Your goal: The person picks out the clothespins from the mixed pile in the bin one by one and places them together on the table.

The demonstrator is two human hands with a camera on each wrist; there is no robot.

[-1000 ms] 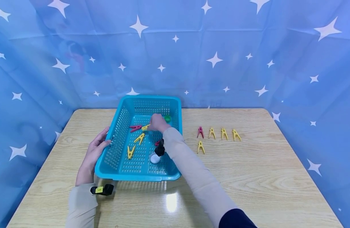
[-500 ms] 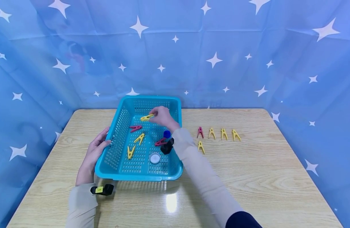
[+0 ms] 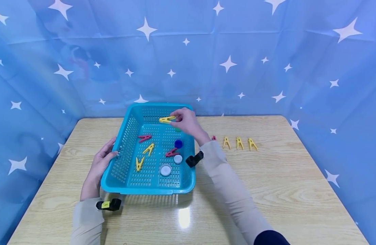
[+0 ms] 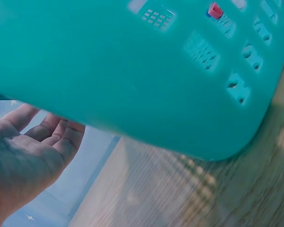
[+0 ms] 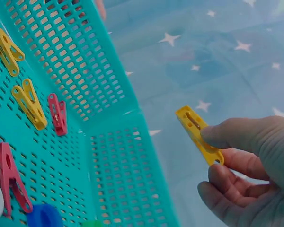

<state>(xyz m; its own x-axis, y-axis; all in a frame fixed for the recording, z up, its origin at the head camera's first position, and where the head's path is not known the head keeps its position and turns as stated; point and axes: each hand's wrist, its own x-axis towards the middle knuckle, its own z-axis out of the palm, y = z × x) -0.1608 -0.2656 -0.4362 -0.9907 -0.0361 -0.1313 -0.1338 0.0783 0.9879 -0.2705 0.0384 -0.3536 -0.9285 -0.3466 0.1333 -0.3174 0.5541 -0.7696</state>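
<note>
My right hand point(image 3: 189, 123) pinches a yellow clothespin point(image 3: 167, 119) between thumb and fingers, raised over the back right part of a blue plastic basket point(image 3: 145, 191). In the right wrist view, the thumb presses on the clothespin's near end point(image 5: 196, 132). My left hand point(image 3: 99, 163) grips the basket's left rim, thumb at the edge. Inside the basket lie two yellow clothespins point(image 3: 139, 164) and two red clothespins point(image 3: 172, 152). Bottle caps lie there too: a blue cap point(image 3: 178, 144), two white caps point(image 3: 165, 170) and a green cap point(image 3: 178, 129), partly covered by the right hand.
To the right on the wooden table point(image 3: 267, 190) stands a row of three yellow clothespins point(image 3: 239, 143). A red clothespin point(image 3: 213, 138) at the row's left end is mostly hidden by the right arm. A blue star-patterned curtain point(image 3: 188, 75) hangs behind the table.
My right hand has lifted the yellow clothespin from the basket floor and moved it back and right. The blue and white caps came into sight. The left hand stays put.
</note>
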